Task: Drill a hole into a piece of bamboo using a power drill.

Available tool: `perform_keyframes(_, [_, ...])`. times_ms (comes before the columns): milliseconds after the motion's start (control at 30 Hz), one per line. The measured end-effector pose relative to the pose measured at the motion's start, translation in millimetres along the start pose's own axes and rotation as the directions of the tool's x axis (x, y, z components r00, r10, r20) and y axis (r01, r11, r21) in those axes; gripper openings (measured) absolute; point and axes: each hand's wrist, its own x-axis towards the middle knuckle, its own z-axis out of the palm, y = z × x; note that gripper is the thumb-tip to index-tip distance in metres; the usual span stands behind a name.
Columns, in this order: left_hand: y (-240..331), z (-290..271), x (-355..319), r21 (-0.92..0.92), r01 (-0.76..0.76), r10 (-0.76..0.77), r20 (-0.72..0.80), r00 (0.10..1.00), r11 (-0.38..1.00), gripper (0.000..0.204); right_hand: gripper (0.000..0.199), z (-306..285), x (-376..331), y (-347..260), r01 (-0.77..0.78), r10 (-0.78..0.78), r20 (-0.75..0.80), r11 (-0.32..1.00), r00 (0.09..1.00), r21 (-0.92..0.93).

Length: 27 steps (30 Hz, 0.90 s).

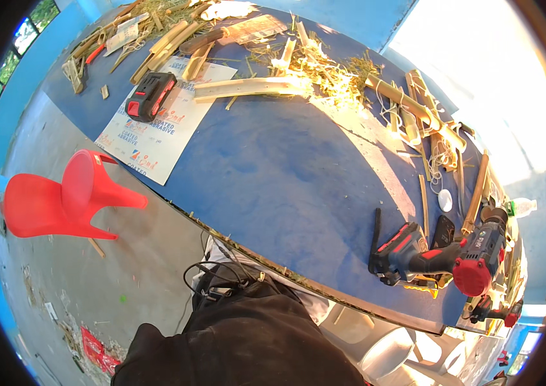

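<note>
Neither hand shows in the head view, so nothing can be said about whether either is spread, closed or gripping; only a dark-clad part of the person [247,341] fills the lower edge, with a loop of black cable [212,276] lying on it.

Nearest to that body is a blue bench [273,167] that runs from the upper left to the lower right. At its near right end lies a red-and-black cordless drill [459,254] on its side, its red rear cap toward the camera, with its battery end pointing left. Just beside the drill, on its left, a black strap [376,225] curves upward. A small white disc [445,200] rests on the bench above the drill, near a long bamboo stick [475,193] that leans along the right edge.

Farther away, bundles of split bamboo pieces [414,106] tied with pale string crowd the right side. A heap of pale shavings [324,67] sits at the far middle, touching a flat bamboo slat [247,87]. At the far left a red-and-black battery pack [151,96] lies on a white printed sheet [157,125] that overhangs the bench edge.

On the grey floor to the left, a red plastic chair [61,199] lies tipped over, well apart from the bench. A white plastic chair [389,357] stands under the bench's near right end.
</note>
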Motion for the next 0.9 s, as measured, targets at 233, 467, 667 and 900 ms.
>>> perform_keyframes(233, [83, 21, 112, 0.077, 0.030, -0.038, 0.103, 0.994, 0.997, 0.040, 0.025, -18, -12, -59, 0.015, -0.015, -0.022, 1.000, 1.000, 0.012])
perform_keyframes(467, [24, -42, 22, 0.183, 0.040, -0.080, 0.216, 0.973, 0.982, 0.041, 0.027, -70, 0, -207, 0.234, -0.240, 0.043, 0.965, 0.970, 0.122])
perform_keyframes(667, [88, -29, 85, 0.262, 0.055, -0.134, 0.292, 0.947, 0.963, 0.041, 0.082, -128, 21, -397, 0.615, -0.568, 0.367, 0.789, 0.736, -0.012])
perform_keyframes(900, [153, -81, 116, 0.323, 0.106, -0.215, 0.325, 0.921, 0.940, 0.041, 0.088, -78, 49, -535, 0.870, -0.842, 0.322, 0.298, 0.433, -0.393])
